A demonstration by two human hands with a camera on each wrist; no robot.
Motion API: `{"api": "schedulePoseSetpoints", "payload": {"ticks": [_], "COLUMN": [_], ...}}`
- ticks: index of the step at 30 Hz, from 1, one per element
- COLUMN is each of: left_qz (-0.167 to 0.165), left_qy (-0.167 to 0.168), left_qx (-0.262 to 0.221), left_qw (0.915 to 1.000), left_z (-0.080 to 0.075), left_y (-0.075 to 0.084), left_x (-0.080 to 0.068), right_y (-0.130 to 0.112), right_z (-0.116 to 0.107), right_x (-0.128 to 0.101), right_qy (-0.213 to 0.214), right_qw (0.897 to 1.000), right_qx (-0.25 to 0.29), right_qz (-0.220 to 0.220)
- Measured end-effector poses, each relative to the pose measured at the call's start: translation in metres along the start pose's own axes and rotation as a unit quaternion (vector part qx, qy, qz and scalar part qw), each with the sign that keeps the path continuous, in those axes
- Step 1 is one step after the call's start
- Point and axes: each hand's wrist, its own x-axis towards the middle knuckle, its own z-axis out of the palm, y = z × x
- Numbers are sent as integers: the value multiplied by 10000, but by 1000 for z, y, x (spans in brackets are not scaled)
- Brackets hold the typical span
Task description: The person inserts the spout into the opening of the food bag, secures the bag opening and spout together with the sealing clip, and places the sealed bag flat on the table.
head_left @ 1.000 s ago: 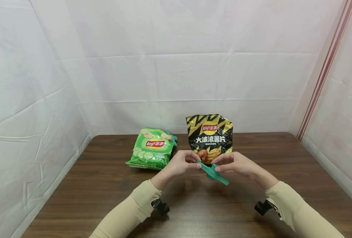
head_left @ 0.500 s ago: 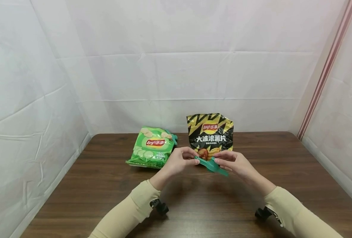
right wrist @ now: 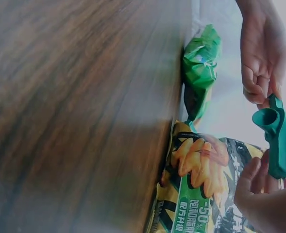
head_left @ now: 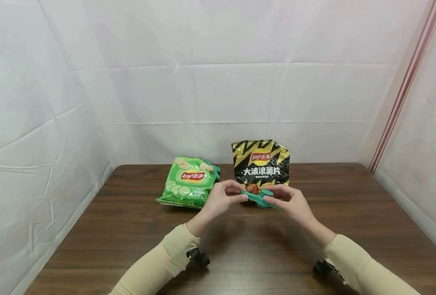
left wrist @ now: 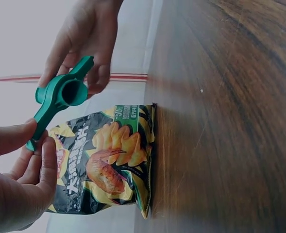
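Note:
A green bag clip [head_left: 254,198] with a round spout is held up between both hands, in front of the black chip bag [head_left: 261,166]. My left hand [head_left: 218,200] pinches its left end between thumb and fingers. Near the other end, my right hand [head_left: 294,205] holds it with thumb and forefinger at the round cap [head_left: 266,192]. In the left wrist view the spout [left wrist: 75,92] shows its hollow opening, facing down toward the table. The black bag stands upright, its lower part partly covered by the hands and clip in the head view.
Left of the black bag, a green chip bag [head_left: 188,186] leans back with another green clip [head_left: 216,169] at its upper right corner. The brown wooden table [head_left: 137,246] ends at a white cloth backdrop [head_left: 188,94]. Small black cameras sit on both wrists.
The clip has risen slightly and turned between the hands, so its round cap now shows on top. My right hand has shifted its hold a little; the bags have stayed put.

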Motion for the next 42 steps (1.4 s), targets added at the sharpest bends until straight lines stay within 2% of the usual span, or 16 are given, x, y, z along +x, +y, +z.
{"api": "schedulePoseSetpoints", "payload": {"ticks": [7, 14, 19, 25, 33, 42], "left_qz": [83, 206, 303, 415, 601, 621], "left_qy": [-47, -367, -444, -193, 218, 266], "left_qx": [107, 428, 584, 871, 1349, 1530], "left_qw": [9999, 9982, 9968, 9951, 9888, 9859], "left_z": [1, -5, -8, -7, -4, -4], "left_y": [1, 3, 4, 8, 13, 12], "left_x": [-2, -1, 1, -1, -8, -16], "right_y": [-5, -7, -7, -9, -12, -17], "right_z": [-1, -5, -6, -7, -7, -3], "right_x": [-1, -1, 0, 0, -1, -7], "right_qy": [138, -37, -78, -113, -165, -307], "right_qw": [9999, 10000, 9999, 9997, 9993, 9975], "right_qx": [-33, -72, -78, -202, -315, -619], "right_qz": [-47, -27, 69, 113, 101, -172]}}
